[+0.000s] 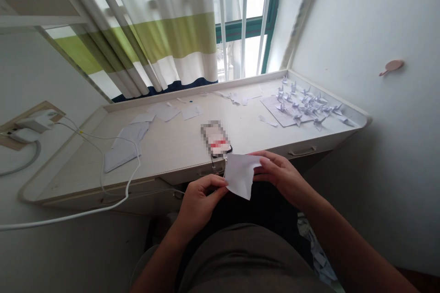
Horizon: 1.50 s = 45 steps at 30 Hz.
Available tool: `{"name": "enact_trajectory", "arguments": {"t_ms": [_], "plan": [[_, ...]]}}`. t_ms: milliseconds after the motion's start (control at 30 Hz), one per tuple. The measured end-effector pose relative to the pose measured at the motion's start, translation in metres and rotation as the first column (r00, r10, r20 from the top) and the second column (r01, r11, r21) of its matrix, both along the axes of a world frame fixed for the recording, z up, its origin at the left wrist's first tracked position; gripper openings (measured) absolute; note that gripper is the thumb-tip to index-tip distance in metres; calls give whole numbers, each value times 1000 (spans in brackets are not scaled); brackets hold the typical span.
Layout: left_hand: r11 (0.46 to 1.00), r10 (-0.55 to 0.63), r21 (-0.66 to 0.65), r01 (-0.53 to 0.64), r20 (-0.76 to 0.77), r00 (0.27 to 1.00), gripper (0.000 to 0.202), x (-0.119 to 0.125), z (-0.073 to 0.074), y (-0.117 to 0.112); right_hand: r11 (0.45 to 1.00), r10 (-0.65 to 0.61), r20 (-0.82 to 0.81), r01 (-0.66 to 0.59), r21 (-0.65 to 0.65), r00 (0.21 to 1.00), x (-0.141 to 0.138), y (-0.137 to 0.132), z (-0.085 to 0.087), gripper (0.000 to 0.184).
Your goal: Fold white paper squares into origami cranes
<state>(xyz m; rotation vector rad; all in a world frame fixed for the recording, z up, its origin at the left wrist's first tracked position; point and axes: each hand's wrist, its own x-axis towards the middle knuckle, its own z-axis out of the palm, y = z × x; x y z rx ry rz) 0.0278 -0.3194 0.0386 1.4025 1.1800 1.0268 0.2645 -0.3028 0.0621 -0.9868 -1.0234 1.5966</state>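
A small sheet of white paper is held up in front of the desk's near edge, its surface slightly bent. My left hand pinches its lower left corner between thumb and fingers. At its upper right edge, my right hand grips the paper, with the thumb in front and some fingers behind. Just beyond the paper lies a phone, its screen blurred out, with a cable at its near end. Many folded paper cranes stand at the desk's far right, several of them on a flat sheet.
Loose white paper sheets lie on the left of the desk, with scraps toward the back. A white charging cable runs from plugs on the left wall across the desk's near left edge. Paper pieces lie low on the right.
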Motion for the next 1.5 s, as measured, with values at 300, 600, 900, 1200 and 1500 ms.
{"name": "enact_trajectory", "arguments": {"t_ms": [300, 600, 900, 1200, 1500], "plan": [[957, -104, 254, 138, -143, 984, 10, -13, 5, -4, 1000, 10, 258, -11, 4, 966, 7, 2, 10, 27], [912, -63, 405, 71, -34, 997, 13, -36, 4, -14, 998, 40, 277, -50, 26, 960, -13, -17, 26, 31], [988, 83, 119, -101, 151, 985, 10, -50, 4, -34, 994, 76, 202, -90, 57, 976, -37, -24, 22, 29], [985, 172, -5, -174, 179, 969, 16, -38, -9, -16, 998, 16, 16, -15, -53, 1000, -39, -6, -1, 31], [985, 165, -71, -157, 133, 977, 24, -18, -11, -3, 995, -43, -12, 44, 90, 999, -11, -11, -11, 40]]}}
